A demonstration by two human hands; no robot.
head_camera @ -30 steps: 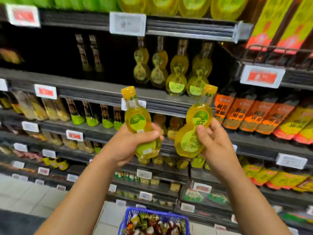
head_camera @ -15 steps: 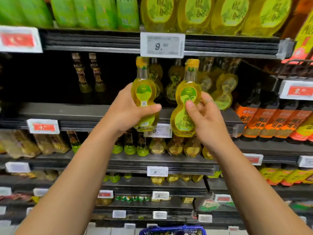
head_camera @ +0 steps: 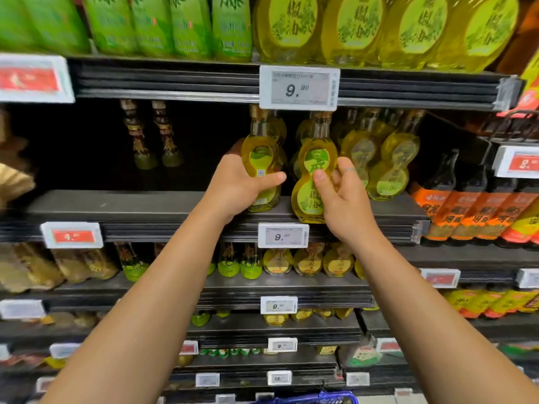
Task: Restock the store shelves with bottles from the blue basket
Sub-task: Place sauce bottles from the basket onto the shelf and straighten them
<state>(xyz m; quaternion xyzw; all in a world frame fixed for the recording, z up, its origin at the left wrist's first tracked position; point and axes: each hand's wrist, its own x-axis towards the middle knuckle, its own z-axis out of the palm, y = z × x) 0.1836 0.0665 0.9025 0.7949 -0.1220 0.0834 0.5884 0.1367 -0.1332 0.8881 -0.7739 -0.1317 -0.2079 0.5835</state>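
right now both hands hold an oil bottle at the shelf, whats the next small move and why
Probably ease both forward and set them down. The left hand and right hand each grip a yellow bottle at the shelf edge, in front of matching bottles.

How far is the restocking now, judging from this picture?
Done: several gourd-shaped oil bottles already stand on the shelf. In hand: the left hand and right hand each hold one bottle at that shelf's front, not yet released. Left: the blue basket shows only its rim; contents unseen.
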